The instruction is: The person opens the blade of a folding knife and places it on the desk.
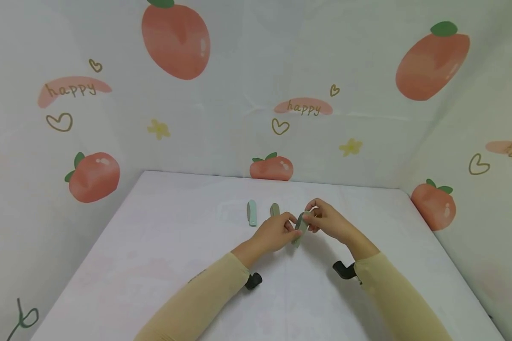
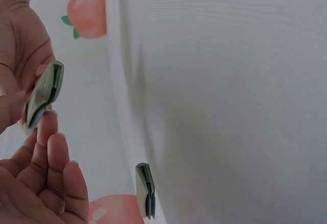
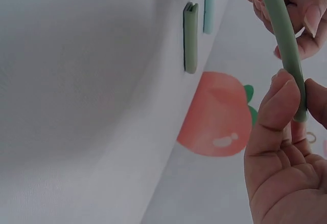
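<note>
Both hands hold one slim green folding knife over the table, tilted, with a slot along one edge. At its upper end my right hand pinches it between thumb and fingertips; the right wrist view shows this grip on the smooth green back of the knife. My left hand has its thumb and fingertips at the lower end. Seen from the left wrist, the slot of the knife shows between the hands. A second green one lies just behind my left hand, partly hidden by it.
To the left a mint-coloured piece of similar shape lies on the white table. A patterned cloth wall stands behind the table's far edge. Black camera mounts sit under both wrists.
</note>
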The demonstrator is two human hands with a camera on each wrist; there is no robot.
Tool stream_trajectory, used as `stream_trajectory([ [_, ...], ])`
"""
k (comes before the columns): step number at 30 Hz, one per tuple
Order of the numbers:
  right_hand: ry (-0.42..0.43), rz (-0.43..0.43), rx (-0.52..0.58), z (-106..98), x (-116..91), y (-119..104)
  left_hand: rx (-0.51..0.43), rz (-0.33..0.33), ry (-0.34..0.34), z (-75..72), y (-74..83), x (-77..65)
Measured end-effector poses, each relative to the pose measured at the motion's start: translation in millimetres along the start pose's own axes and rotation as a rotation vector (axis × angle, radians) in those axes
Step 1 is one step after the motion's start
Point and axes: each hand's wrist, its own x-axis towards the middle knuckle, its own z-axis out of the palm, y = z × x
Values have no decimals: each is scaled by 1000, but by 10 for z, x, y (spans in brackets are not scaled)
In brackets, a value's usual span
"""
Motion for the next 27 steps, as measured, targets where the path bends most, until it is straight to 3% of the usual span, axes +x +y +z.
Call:
stream_trajectory([
  [8,-80,-39,37,35,-61,-26,9,22,-12,-4,0,-26],
  [16,-159,-88,43,30,-77,3,-58,73,-101,-53,-1,-49],
  [20,-176,-102,62,27,-91,17,-104,82,-136,-62,0,-53],
  [27,-165,-122,52,-2,-107,15,-138,73,-119,-76,-23,-50],
])
